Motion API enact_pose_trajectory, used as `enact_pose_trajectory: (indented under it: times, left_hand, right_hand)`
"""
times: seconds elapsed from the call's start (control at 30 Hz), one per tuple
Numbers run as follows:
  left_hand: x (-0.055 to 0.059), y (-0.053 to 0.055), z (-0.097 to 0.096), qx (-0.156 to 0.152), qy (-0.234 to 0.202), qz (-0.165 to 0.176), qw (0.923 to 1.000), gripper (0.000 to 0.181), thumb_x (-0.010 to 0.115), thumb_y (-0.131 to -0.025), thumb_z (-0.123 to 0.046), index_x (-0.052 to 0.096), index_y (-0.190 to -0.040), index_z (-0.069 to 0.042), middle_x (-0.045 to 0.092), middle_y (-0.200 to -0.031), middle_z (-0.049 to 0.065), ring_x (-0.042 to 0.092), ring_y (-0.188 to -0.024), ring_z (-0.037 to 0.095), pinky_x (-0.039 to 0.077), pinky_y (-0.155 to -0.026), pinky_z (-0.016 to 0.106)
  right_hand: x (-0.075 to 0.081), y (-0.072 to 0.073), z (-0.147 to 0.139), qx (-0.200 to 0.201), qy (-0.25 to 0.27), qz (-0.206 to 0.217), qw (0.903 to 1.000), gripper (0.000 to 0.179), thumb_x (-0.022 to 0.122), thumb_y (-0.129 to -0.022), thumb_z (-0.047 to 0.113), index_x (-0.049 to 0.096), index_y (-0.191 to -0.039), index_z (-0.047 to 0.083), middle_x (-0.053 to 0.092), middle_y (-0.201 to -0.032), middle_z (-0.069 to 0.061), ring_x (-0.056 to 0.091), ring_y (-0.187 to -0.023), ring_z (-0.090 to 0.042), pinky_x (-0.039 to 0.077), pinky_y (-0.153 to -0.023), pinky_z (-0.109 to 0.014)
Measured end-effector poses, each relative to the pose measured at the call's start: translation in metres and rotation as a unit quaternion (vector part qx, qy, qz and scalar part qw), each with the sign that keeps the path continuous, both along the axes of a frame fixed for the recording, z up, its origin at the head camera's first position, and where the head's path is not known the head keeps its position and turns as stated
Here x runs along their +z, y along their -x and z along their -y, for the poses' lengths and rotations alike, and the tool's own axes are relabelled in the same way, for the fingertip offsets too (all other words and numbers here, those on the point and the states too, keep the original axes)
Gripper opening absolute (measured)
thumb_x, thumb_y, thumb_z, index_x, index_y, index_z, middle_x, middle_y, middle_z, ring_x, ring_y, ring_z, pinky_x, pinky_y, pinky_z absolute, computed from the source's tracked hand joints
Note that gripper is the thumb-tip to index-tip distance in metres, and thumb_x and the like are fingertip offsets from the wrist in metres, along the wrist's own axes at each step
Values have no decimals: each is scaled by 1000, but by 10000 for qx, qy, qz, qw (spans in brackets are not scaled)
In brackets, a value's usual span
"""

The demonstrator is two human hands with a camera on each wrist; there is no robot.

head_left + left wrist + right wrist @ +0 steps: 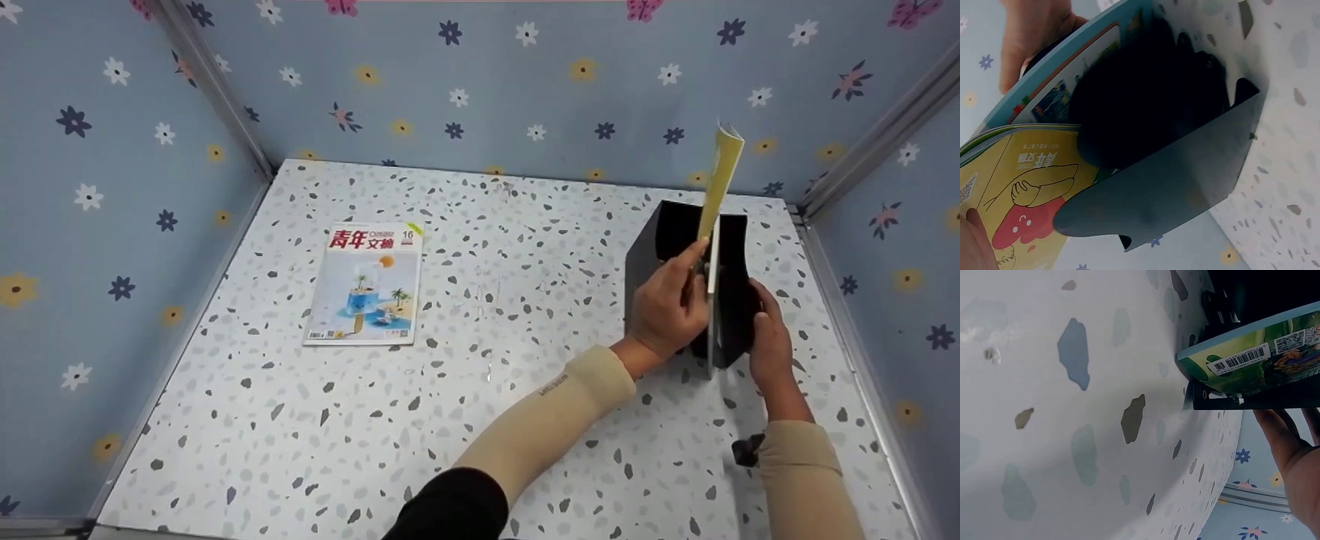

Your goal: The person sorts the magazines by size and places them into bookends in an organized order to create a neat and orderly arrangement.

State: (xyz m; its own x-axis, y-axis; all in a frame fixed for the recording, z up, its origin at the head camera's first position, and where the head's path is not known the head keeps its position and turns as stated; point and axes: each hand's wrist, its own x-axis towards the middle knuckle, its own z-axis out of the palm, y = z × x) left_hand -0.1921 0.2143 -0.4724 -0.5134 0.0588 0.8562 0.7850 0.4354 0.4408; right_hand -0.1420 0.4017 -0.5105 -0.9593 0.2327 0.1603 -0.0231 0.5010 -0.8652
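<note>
In the head view a black magazine file (641, 259) stands at the right of the table. My left hand (670, 307) pinches a yellow-backed magazine (721, 176) that rises upright from the file's opening. Beside it a thin book with a turquoise edge (1100, 22) leans in the file; its barcoded back cover (1241, 363) faces the right wrist camera. My right hand (772, 349) grips the file's right side wall, its fingers (1275, 436) against the outside. The left wrist view shows the yellow cover (1039, 191) next to my left hand, partly inside the file.
Another magazine (364, 289), with a beach-drink cover, lies flat at the left of the speckled table (480, 420). Flower-patterned panels (487, 90) wall the table at the back and both sides. A small black object (747, 451) sits at my right wrist.
</note>
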Motion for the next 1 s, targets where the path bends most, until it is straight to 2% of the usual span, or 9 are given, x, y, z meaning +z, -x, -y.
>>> enact_pose_trajectory:
  times: [0.1, 0.2, 0.37, 0.57, 0.7, 0.83, 1.0]
  left_hand:
    - [-7, -1, 0, 106, 163, -59, 9998, 45, 51, -91, -9, 48, -135, -4, 64, -89, 1, 57, -71, 7, 44, -62, 11]
    - [-12, -1, 1, 153, 231, -61, 9996, 45, 52, -91, -9, 48, -135, -5, 66, -92, 1, 58, -73, 7, 44, -61, 11]
    - [-20, -1, 2, 203, 237, 1, 9995, 46, 53, -90, -10, 48, -135, -6, 69, -103, 1, 64, -80, 7, 46, -62, 12]
    - [-34, -2, 1, 276, 442, 49, 9986, 46, 53, -90, -12, 46, -136, -7, 68, -99, 0, 62, -79, 7, 45, -59, 12]
    - [-41, -3, 0, 339, 613, 99, 9975, 48, 53, -91, -12, 44, -137, -7, 65, -90, -2, 57, -71, 6, 43, -57, 13]
    - [-47, -4, -1, 337, 740, 224, 9964, 48, 53, -92, -14, 43, -138, -8, 65, -87, -3, 57, -68, 6, 44, -57, 14]
    - [-54, -5, -1, 313, 803, 376, 9956, 51, 56, -90, -17, 46, -139, -8, 71, -100, -2, 63, -74, 6, 48, -62, 14]
  right_hand:
    - [-11, 4, -8, -10, 68, -46, 10000, 47, 24, -105, 20, 34, -151, 17, 34, -154, -12, 40, -133, -18, 33, -99, -17]
    - [-24, 9, -16, -41, -8, -110, 9999, 47, 22, -105, 21, 34, -151, 23, 35, -154, -7, 39, -134, -17, 33, -99, -17]
    - [-30, 11, -20, 35, 108, -315, 9994, 46, 23, -106, 29, 36, -150, 27, 35, -154, -3, 38, -134, -12, 31, -101, -18]
    - [-29, 10, -19, 175, 285, -398, 9986, 47, 24, -106, 29, 35, -150, 21, 34, -155, -5, 37, -132, -2, 29, -104, -17]
    - [-16, 6, -10, 198, 345, -304, 9987, 47, 25, -106, 25, 34, -151, 14, 32, -155, -11, 36, -131, 0, 29, -105, -18]
    - [-6, 1, -3, 97, 285, -95, 9995, 48, 24, -105, 25, 33, -151, 14, 30, -156, -13, 36, -131, -1, 29, -105, -20]
    - [-15, 5, -11, 81, 304, -38, 9995, 48, 23, -105, 26, 33, -151, 20, 31, -157, -8, 36, -133, -6, 31, -105, -22]
